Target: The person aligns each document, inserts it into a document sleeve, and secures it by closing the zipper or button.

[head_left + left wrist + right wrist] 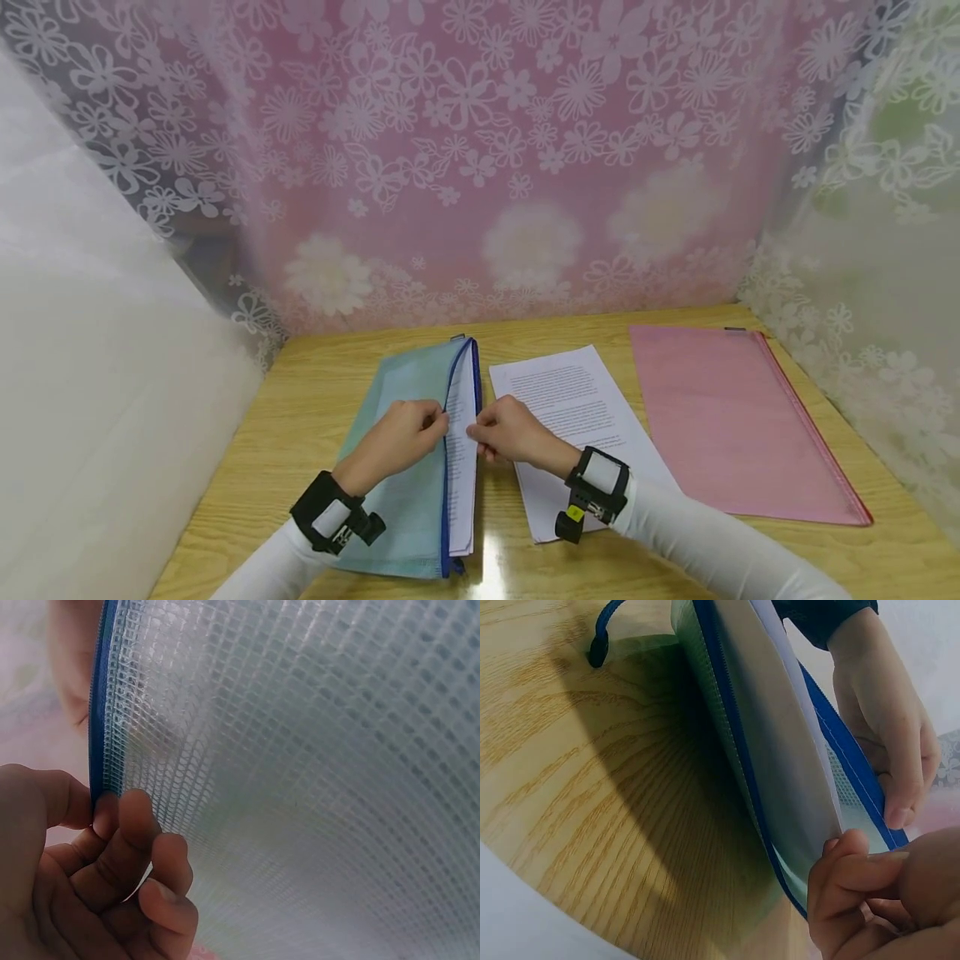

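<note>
A light green mesh zipper pouch [401, 521] with blue zipper edges gapes along its right side. White printed papers [462, 492] stand inside the opening. My left hand [399, 435] pinches the pouch's upper blue zipper edge [99, 712] between thumb and finger, holding that side up. Opposite it, my right hand [513, 429] pinches the edge of the papers in the opening, as the right wrist view shows their sheets [810, 742] between its thumb and fingers. A dark blue zipper pull cord [604, 634] hangs off the pouch's near end.
Another stack of printed sheets [558, 392] lies on the wooden table [300, 417], partly under my right forearm. A pink zipper pouch [738, 425] lies flat at the right. A floral curtain [480, 167] hangs behind the table, with white sheeting [112, 333] on the left.
</note>
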Tool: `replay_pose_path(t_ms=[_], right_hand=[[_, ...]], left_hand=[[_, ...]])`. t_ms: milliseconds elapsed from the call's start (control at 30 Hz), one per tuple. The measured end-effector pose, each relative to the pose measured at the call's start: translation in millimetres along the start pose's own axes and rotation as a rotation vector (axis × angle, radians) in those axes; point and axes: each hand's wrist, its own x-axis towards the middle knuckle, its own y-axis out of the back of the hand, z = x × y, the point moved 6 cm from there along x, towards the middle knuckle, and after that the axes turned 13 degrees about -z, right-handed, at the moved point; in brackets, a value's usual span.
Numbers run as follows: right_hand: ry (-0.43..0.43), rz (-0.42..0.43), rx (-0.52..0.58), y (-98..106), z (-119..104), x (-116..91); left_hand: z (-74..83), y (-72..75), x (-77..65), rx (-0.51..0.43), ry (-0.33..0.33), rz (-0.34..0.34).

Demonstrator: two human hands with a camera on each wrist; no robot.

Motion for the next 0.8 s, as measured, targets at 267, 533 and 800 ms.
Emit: replay_pose_path(t_ms=[267,533,800], right_hand=[[0.043,0.004,-0.059,-2.5,-2.4,3.8],[0.048,0.005,-0.091,-5.6,-4.7,7.5],[0.035,0.006,-0.069,-9.1,-5.0,11.5]], left_hand=[[5.9,0.3,2.0,0.018,-0.031,0.002],[6.7,1.2,1.7,0.017,-0.032,-0.001],[7.7,1.6,0.8,0.021,-0.042,-0.003]])
